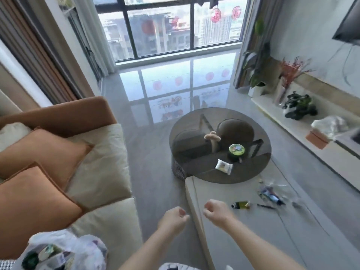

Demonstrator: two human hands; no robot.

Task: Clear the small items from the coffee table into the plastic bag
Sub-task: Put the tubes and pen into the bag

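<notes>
A round dark glass coffee table [253, 121] stands mid-room. On it lie a tan mushroom-shaped toy [212, 137], a green round tin [237, 151] and a white snack packet [224, 167]. A pale low table [233, 240] joins it in front, carrying a small olive tube [241, 204], a dark pen [265, 206] and a crumpled clear wrapper [269, 192]. The translucent plastic bag [62, 250] with items inside sits at bottom left on the sofa. My left hand [174, 218] and my right hand [216, 210] are curled shut, holding nothing, over the floor and the low table's near edge.
A cream sofa [101, 172] with orange cushions [39, 151] fills the left side. A long low cabinet [311, 149] runs along the right wall with a toy vehicle [298, 107], plants and a white bag. Glossy grey floor stretches to a large window.
</notes>
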